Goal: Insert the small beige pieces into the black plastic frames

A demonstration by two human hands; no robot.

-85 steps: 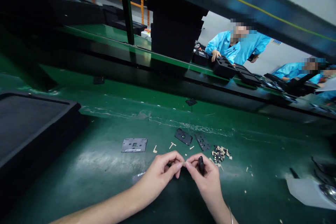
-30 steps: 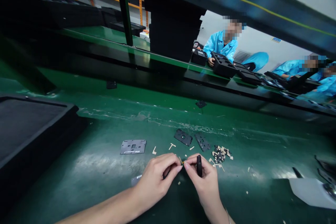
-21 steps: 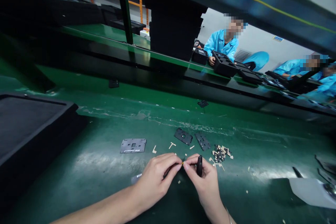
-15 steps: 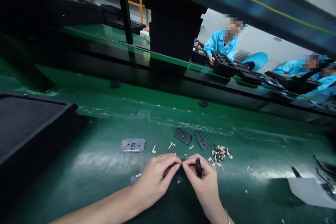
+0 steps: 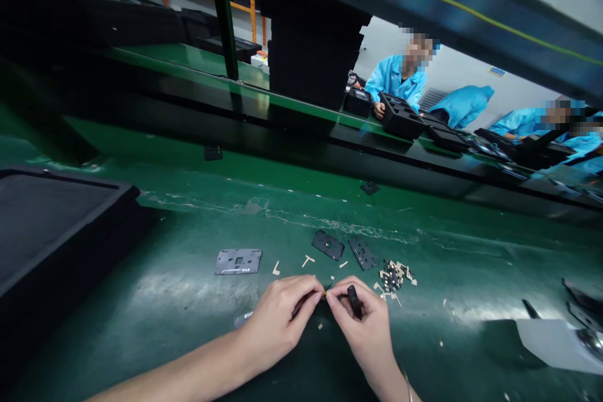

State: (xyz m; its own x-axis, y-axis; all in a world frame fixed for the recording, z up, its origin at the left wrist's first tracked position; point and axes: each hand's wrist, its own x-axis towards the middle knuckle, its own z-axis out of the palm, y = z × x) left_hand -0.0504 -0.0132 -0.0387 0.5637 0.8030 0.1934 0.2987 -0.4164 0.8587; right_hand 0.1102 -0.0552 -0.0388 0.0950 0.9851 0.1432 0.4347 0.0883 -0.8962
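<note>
My left hand (image 5: pixel 281 311) and my right hand (image 5: pixel 365 326) meet fingertip to fingertip above the green bench. Both are closed in a pinch around a tiny yellowish piece (image 5: pixel 325 293) with a thin dark end, too small to name. A short black stick-like tool (image 5: pixel 354 301) rises from my right palm, tucked among the fingers; its far end is hidden. Just beyond my hands lie two flat black plastic plates (image 5: pixel 328 245) with cutouts. Right of them is a pile of small black and tan parts (image 5: pixel 396 277). A grey plate (image 5: pixel 238 261) rests farther left.
Loose tan strips (image 5: pixel 308 260) are scattered on the bench (image 5: pixel 188 301). A large black foam tray (image 5: pixel 61 226) stands left, and a white object (image 5: pixel 560 342) right. Beyond a dark ledge, people in blue jackets (image 5: pixel 398 78) work among black cases (image 5: pixel 400 116).
My hands stay almost in place, still pinching the small piece, with a slight shift left. In the background, a blue-clad person has moved a little.
</note>
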